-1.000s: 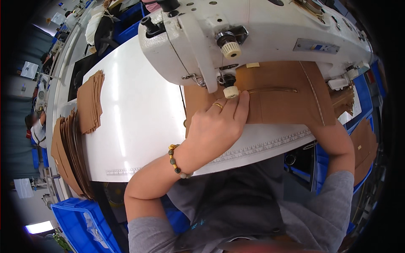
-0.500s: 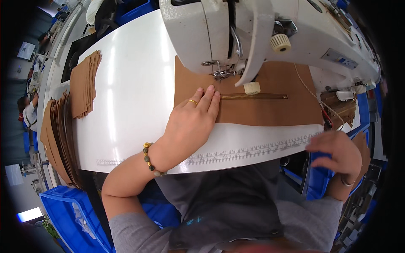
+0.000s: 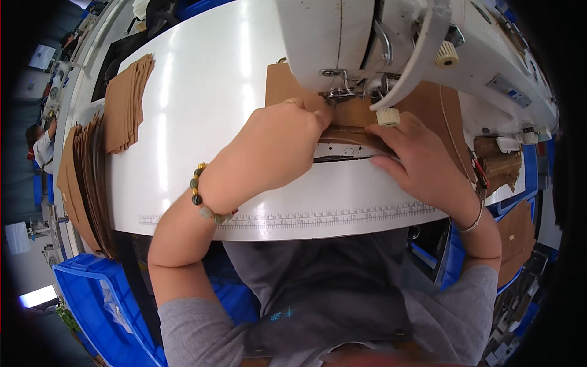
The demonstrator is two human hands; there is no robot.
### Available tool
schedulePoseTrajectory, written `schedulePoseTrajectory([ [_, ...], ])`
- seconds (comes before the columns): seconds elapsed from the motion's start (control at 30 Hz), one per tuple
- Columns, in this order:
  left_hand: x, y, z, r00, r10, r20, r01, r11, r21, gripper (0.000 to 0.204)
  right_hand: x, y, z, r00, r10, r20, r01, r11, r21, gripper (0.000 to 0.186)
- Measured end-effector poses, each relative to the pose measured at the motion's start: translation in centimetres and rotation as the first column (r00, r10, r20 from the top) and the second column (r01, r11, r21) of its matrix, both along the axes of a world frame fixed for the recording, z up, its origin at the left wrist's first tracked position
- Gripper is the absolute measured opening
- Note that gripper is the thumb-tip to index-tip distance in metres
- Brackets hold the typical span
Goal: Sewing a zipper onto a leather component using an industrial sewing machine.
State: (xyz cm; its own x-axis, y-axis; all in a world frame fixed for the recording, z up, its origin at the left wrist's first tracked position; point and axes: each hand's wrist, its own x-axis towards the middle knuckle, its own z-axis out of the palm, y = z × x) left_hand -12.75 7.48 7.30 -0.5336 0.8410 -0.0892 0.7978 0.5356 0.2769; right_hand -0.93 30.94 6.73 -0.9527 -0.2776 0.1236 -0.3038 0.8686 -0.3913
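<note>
A brown leather-like panel point(image 3: 281, 85) with a zipper point(image 3: 350, 129) set in it lies under the presser foot of a white sewing machine point(image 3: 321, 40). My left hand point(image 3: 269, 147), wearing a beaded bracelet, is closed on the panel just left of the foot, its fingertips partly hidden. To the right of the foot, my right hand point(image 3: 422, 153) grips the panel by its front edge, thumb on the near side and fingers over the top. Between my hands that edge is raised and curved, and a dark slot in the machine bed shows below it.
At the left stand two stacks of brown pieces point(image 3: 126, 107), point(image 3: 85, 183). Blue bins point(image 3: 101, 306) sit below the white table point(image 3: 195, 122), which has a printed ruler along its front. More brown pieces point(image 3: 498, 160) lie at the right. A person point(image 3: 44, 147) works far left.
My right hand has come from the table's right edge onto the panel. My left hand has gone from lying flat to closed on it. The panel's front edge has been pulled up and back.
</note>
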Motion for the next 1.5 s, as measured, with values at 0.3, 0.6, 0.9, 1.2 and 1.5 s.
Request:
schedulePoseTrajectory([
  [0.3, 2.5, -2.2, -4.1, 0.938, 0.020, -0.346, 0.086, 0.953, 0.291, 0.049, -1.9, -3.7, -3.1, 0.984, 0.079, -0.160, -0.069, 0.995, 0.066, 0.041],
  [0.6, 4.1, -7.8, -4.8, 0.941, -0.076, -0.329, 0.181, 0.936, 0.302, 0.045, -3.1, -3.3, -2.8, 1.000, 0.010, 0.016, -0.005, 0.968, -0.250, 0.025],
  [0.9, -6.9, -0.5, -7.1, 0.951, 0.212, -0.226, -0.181, 0.972, 0.149, 0.047, -3.4, -2.8, -1.9, 0.991, 0.038, 0.126, -0.007, 0.970, -0.242, 0.028],
  [1.2, -9.7, 0.8, -8.9, 0.971, -0.022, -0.239, 0.089, 0.957, 0.274, 0.043, -3.4, -2.8, -1.6, 0.986, 0.031, 0.162, 0.008, 0.972, -0.235, 0.031],
  [1.5, -9.7, 0.6, -8.6, 0.971, -0.007, -0.237, 0.063, 0.971, 0.232, 0.043, -3.1, -3.1, -0.9, 0.981, 0.041, 0.189, -0.001, 0.978, -0.208, 0.031],
])
